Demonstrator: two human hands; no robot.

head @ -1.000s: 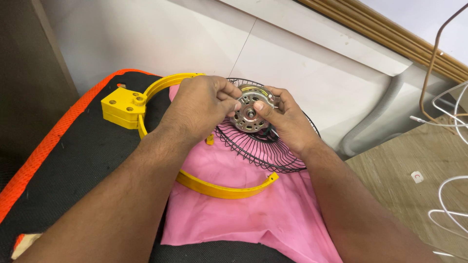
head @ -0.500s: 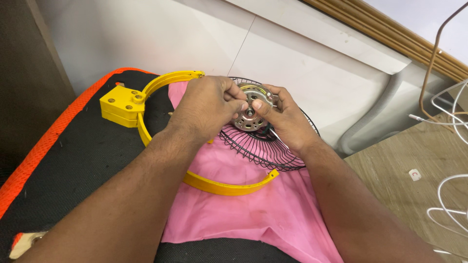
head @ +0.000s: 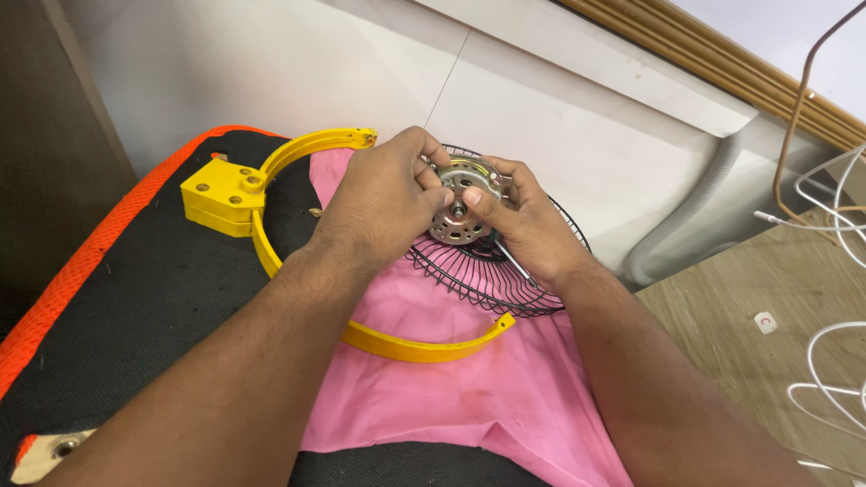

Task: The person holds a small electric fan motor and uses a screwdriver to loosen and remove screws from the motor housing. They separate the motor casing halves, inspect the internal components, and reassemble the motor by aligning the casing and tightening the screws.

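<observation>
A small round metal fan motor (head: 461, 207) sits at the hub of a black wire fan guard (head: 478, 275). My left hand (head: 383, 194) grips the motor from the left, thumb and fingers pinched at its upper edge. From the right, my right hand (head: 519, 216) holds the same motor, its thumb pressed near the central shaft. The guard lies on a pink cloth (head: 451, 379), partly hidden under both hands.
A yellow C-shaped plastic bracket (head: 271, 234) with a square block curves around the cloth on a black mat with an orange border (head: 81, 261). A grey hose (head: 686, 216) and white cables (head: 830, 352) lie at the right, by a white wall.
Both hands have stayed on the motor; the fingers have shifted slightly around its rim. The view has moved a little, nothing else has moved.
</observation>
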